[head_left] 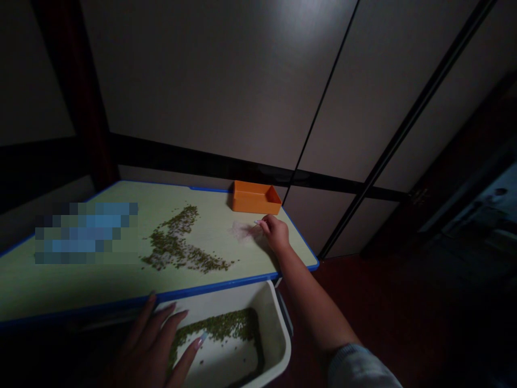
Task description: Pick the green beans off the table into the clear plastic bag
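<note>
Well, green grains [230, 324] in white bin [278, 337]

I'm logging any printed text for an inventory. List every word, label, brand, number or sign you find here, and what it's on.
No readable text anywhere.
Orange tray: no lettering seen.
White bin: no lettering seen.
Blue pixelated patch on the tabletop: obscured, so any text is unreadable.
Pale marks at right: too blurred to tell whether they are writing.
</note>
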Demonstrator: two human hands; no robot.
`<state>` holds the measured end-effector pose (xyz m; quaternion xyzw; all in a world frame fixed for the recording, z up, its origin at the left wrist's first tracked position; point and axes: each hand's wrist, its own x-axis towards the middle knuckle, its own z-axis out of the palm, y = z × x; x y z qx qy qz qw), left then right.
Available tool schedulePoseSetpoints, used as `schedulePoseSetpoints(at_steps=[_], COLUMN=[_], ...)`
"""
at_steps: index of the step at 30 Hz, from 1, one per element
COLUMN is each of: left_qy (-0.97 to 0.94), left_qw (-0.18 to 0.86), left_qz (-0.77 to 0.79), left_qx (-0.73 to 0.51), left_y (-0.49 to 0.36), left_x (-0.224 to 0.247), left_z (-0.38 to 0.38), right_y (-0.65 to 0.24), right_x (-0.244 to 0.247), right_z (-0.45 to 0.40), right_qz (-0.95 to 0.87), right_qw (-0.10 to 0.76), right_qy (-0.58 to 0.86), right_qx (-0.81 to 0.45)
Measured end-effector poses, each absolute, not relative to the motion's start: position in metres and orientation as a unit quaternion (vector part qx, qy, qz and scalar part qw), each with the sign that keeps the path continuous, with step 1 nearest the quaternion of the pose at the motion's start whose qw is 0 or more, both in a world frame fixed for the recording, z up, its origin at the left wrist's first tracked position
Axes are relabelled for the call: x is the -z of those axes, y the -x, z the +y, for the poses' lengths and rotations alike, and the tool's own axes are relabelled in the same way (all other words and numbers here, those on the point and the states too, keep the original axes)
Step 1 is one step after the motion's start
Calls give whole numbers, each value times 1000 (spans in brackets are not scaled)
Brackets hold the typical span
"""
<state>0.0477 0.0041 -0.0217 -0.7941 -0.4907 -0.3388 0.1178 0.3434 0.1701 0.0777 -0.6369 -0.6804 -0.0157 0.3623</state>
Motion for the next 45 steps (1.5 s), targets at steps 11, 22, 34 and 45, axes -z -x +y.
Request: schedulePoseSetpoints(at_steps=[11,22,34,45], left_qy=[792,792,795,790], left_qw=[117,112,121,95], left_qz=[-490,-486,-485,-501], left_qx=[343,352,344,342], left_y=[-49,-48,-47,-46], left_x=[25,24,28,31], left_z=[3,4,5,7], right_y=[-341,-343,-348,-347], right_x=[-78,-76,-76,-79], right_z=[165,168,175,174], right_qz=[-669,-670,-677,-696], right_qw=[412,390,278,217], right_qy=[619,631,678,678], right_qx=[2,23,71,93])
